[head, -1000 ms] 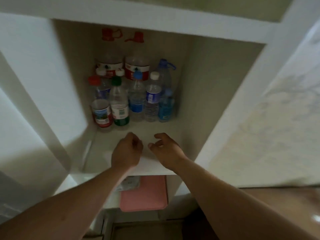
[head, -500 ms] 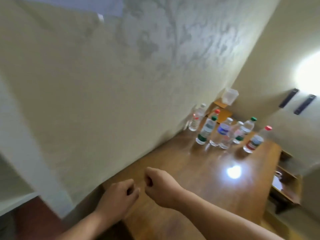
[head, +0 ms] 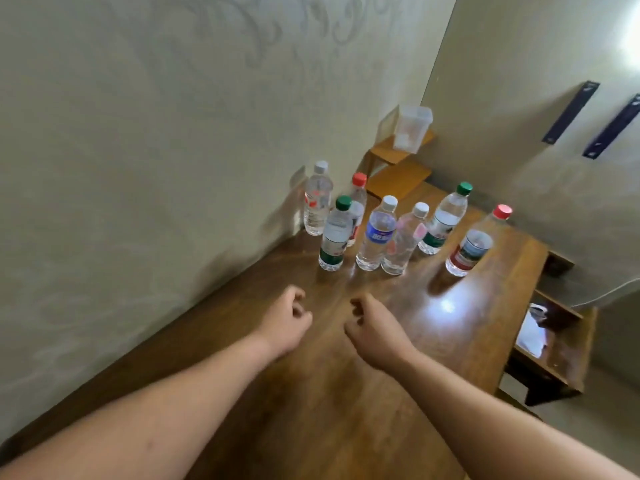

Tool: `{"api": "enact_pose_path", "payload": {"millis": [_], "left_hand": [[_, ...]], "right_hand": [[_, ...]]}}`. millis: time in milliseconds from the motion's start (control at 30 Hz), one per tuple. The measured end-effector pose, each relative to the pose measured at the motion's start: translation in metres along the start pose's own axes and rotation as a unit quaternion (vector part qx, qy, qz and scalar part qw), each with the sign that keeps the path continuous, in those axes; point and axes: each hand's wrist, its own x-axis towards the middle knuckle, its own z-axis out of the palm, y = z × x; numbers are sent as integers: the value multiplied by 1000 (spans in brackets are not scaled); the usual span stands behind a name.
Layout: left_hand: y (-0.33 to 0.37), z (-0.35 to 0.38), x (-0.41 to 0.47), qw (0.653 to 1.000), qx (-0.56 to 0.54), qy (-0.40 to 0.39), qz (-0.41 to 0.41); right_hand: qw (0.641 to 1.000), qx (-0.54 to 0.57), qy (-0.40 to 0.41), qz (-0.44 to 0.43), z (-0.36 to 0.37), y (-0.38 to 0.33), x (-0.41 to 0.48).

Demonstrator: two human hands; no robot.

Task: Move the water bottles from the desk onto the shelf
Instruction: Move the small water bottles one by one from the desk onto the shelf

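Note:
Several clear water bottles stand at the far end of the wooden desk (head: 346, 393). Nearest are a green-capped bottle (head: 334, 235), a blue-labelled bottle (head: 377, 235) and a pink-labelled bottle (head: 403, 240). A red-capped bottle (head: 472, 242) stands apart to the right. Further back are another green-capped bottle (head: 445, 220), a white-capped bottle (head: 317, 200) by the wall and a red-capped one (head: 358, 195), partly hidden. My left hand (head: 287, 322) and my right hand (head: 374, 327) hover over the desk short of the bottles, fingers loosely curled, holding nothing. The shelf is out of view.
A patterned wall (head: 138, 150) runs along the desk's left side. A clear plastic container (head: 412, 128) sits on a small stepped wooden rack (head: 398, 168) in the far corner. At the desk's right edge a lower open compartment (head: 550, 344) holds white paper.
My view swung from the shelf cubby full of bottles round to the desk. Both empty hands have moved forward over the desk towards the standing bottles.

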Motion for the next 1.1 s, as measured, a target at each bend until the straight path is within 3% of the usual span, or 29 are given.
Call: {"api": "enact_pose_path", "payload": {"millis": [300, 433, 533, 667, 867, 1100], "left_hand": [[62, 3, 122, 995, -9, 98, 28], [61, -3, 153, 994, -77, 77, 15], [60, -1, 156, 996, -24, 82, 38], [25, 10, 148, 991, -14, 107, 79], [26, 1, 67, 998, 14, 54, 34], [-44, -25, -39, 998, -6, 60, 4]], "right_hand": [[986, 128, 63, -86, -55, -36, 117], [987, 128, 61, -80, -54, -53, 148], [987, 127, 66, -73, -54, -56, 157], [986, 128, 55, -88, -34, -40, 138], [988, 100, 18, -114, -8, -33, 95], [980, 88, -82, -157, 28, -78, 11]]}}
